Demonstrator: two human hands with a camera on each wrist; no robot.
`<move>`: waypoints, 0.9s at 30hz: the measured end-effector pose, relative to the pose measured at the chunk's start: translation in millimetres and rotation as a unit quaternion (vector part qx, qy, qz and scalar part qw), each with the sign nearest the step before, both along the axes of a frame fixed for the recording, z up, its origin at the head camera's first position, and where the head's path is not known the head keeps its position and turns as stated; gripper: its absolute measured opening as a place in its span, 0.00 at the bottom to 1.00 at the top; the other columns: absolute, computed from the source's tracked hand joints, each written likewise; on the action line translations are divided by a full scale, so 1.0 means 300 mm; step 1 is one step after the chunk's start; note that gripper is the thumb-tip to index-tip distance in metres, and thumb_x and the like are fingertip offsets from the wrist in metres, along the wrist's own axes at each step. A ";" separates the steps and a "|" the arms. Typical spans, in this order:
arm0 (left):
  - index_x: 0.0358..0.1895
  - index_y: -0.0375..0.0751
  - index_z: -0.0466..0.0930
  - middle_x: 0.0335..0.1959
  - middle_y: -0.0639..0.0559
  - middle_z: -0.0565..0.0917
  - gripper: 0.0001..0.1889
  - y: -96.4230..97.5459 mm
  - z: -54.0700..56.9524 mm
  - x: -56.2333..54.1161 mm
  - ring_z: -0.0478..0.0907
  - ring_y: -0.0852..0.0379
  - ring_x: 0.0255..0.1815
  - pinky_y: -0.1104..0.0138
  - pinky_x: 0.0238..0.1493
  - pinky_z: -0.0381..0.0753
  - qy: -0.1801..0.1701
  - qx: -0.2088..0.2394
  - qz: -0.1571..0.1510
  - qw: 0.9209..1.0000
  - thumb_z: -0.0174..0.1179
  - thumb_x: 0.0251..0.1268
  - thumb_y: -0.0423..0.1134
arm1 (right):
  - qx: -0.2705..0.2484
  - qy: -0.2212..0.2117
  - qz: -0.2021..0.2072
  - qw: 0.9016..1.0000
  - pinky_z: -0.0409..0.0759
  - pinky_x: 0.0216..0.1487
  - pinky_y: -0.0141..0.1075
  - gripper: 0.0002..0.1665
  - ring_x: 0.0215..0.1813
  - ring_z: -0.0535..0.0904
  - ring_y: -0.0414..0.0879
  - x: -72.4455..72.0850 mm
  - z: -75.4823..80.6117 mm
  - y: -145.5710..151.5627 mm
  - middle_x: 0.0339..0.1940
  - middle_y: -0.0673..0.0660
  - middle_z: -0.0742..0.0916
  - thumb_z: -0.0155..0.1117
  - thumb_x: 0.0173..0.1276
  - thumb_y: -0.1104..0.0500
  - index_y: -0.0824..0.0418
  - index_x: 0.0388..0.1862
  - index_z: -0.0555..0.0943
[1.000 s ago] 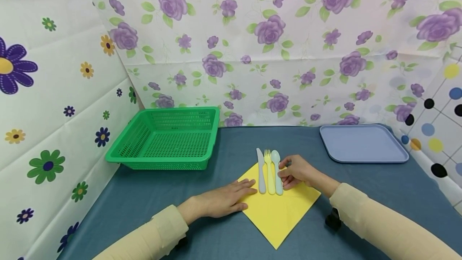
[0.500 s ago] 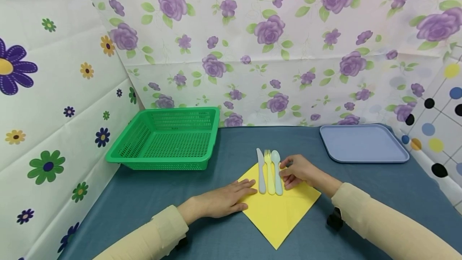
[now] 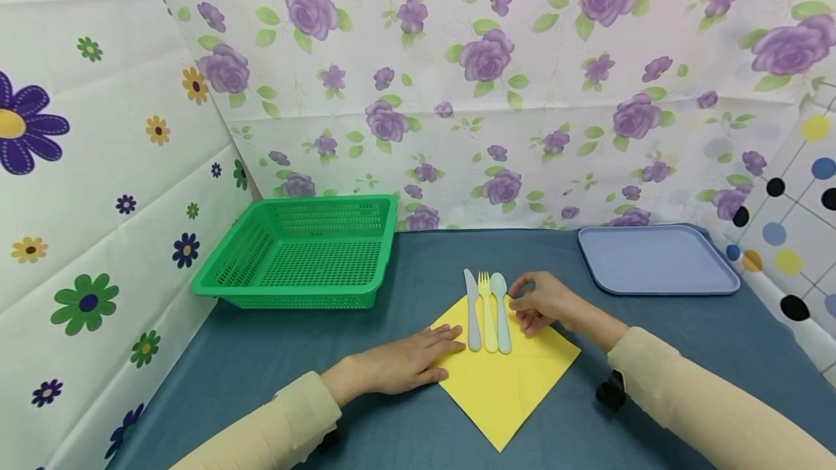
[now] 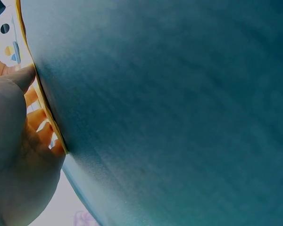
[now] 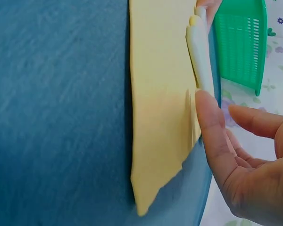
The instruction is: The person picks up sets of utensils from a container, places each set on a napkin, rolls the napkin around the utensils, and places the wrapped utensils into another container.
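A yellow napkin (image 3: 499, 405) lies on the blue tablecloth with one corner toward me. On its upper part a grey knife (image 3: 473, 314), a yellow fork (image 3: 488, 321) and a pale green spoon (image 3: 503, 325) lie side by side, handles toward me. My left hand (image 3: 414, 360) rests with fingers spread on the napkin's left edge, beside the knife. Just right of the spoon is my right hand (image 3: 547, 302), its fingers loosely bent. In the right wrist view, thumb and forefinger stand apart with nothing between them, close to the spoon (image 5: 200, 54).
A green plastic basket (image 3: 379, 292) stands at the back left, against the flowered cloth. Toward the back right lies a pale blue tray (image 3: 660, 260). Flower-patterned sheets (image 3: 392, 56) hang behind and at the left.
My right hand has let go of the spoon and moved slightly right and away from me. The left hand and the cutlery stay in place.
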State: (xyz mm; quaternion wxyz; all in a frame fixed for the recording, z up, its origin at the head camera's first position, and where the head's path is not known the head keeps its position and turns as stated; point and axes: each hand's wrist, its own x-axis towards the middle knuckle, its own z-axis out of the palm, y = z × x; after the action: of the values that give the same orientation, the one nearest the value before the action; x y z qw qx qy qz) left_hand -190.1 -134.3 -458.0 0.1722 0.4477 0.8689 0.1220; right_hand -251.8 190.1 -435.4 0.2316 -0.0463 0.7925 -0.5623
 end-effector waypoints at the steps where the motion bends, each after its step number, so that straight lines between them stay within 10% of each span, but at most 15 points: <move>1: 0.84 0.53 0.54 0.87 0.56 0.46 0.30 0.000 0.001 0.000 0.41 0.56 0.86 0.59 0.84 0.47 0.000 0.000 0.000 1.000 0.41 0.88 0.55 | 0.002 0.008 0.004 1.000 0.90 0.32 0.48 0.20 0.25 0.85 0.53 -0.001 0.000 0.003 0.32 0.69 0.86 0.65 0.76 0.65 0.72 0.62 0.74; 17: 0.83 0.53 0.58 0.86 0.56 0.50 0.29 0.010 0.020 -0.010 0.45 0.57 0.86 0.58 0.83 0.51 -0.009 -0.012 0.006 1.000 0.43 0.87 0.55 | 0.025 0.112 0.050 0.992 0.90 0.40 0.49 0.19 0.37 0.84 0.61 0.005 0.021 0.035 0.38 0.68 0.84 0.65 0.76 0.66 0.73 0.61 0.76; 27: 0.82 0.55 0.61 0.86 0.54 0.52 0.28 0.014 0.028 -0.014 0.51 0.55 0.85 0.57 0.80 0.60 -0.007 0.001 0.012 1.000 0.44 0.86 0.55 | 0.101 0.272 0.148 0.946 0.86 0.46 0.44 0.13 0.45 0.82 0.51 0.055 0.016 0.050 0.44 0.56 0.86 0.68 0.75 0.65 0.67 0.56 0.82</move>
State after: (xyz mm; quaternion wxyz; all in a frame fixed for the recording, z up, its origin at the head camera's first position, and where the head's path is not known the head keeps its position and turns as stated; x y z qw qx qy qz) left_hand -194.2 -130.0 -449.6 0.1766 0.4368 0.8726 0.1284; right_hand -235.5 205.0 -430.6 0.0910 -0.2904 0.8622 -0.4049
